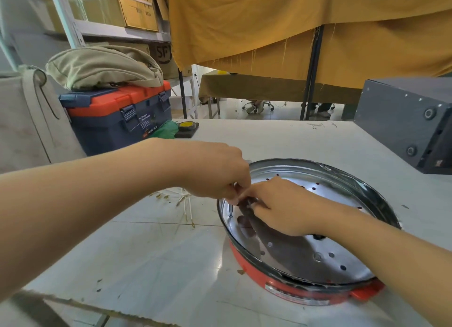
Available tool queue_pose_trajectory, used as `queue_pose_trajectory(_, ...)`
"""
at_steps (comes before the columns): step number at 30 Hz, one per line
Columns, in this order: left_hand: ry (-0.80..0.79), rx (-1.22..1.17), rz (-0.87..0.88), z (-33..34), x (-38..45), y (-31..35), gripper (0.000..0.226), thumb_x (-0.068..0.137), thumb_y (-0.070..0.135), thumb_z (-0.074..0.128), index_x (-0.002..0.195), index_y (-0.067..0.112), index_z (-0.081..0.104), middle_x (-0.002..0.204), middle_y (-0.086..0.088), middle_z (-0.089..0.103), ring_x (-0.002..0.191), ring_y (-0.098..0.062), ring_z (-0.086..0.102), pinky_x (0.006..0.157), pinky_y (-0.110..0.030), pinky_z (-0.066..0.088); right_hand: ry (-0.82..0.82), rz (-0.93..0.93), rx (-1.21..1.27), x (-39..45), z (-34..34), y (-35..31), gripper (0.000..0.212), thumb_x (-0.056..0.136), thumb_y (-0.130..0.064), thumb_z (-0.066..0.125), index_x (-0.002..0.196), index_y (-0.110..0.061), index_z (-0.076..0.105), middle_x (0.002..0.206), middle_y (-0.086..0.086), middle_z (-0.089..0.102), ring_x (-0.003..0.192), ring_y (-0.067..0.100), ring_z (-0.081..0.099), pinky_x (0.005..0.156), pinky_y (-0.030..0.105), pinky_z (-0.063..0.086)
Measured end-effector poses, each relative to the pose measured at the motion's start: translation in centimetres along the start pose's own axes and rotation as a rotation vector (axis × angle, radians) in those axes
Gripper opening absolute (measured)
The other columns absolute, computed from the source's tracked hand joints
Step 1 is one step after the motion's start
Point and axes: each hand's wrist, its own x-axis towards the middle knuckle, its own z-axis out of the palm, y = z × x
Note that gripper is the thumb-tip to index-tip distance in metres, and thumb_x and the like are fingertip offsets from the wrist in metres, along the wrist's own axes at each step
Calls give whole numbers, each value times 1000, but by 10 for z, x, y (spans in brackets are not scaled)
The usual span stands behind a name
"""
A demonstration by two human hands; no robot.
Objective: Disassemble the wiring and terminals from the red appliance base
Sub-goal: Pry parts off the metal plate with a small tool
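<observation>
Red appliance base (288,291) sits on the white desk (151,258), near its front edge, shiny perforated metal plate (305,253) facing up. Both hands meet over the plate's left rim. Left hand (215,170) has fingers curled down, pinching a small dark part (248,202); right hand (276,204) pinches the same part from the other side. Loose white wires (181,198) with brass terminals lie on the desk just left of the base. Toolbox (117,116) stands far left.
</observation>
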Motion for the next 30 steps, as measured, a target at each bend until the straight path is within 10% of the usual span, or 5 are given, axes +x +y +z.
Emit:
queue_pose_trajectory(21, -112, -280, -378, -7, 11, 1, 40, 91, 35, 57, 59, 13, 50, 54, 2, 39, 49, -12, 33, 50, -24, 28, -80, 4, 10, -8, 0, -1, 36, 99, -18, 36, 128, -24, 56, 122, 5, 63, 105, 24, 55, 90, 42, 47)
queue_pose_trajectory(30, -139, -145, -170, 2, 2, 5, 3, 89, 26, 61, 91, 28, 60, 92, 3, 68, 82, -4, 60, 76, -24, 51, -67, -1, 13, -6, 0, 0, 33, 98, -21, 38, 122, -26, 59, 118, 3, 64, 100, 24, 59, 85, 42, 51)
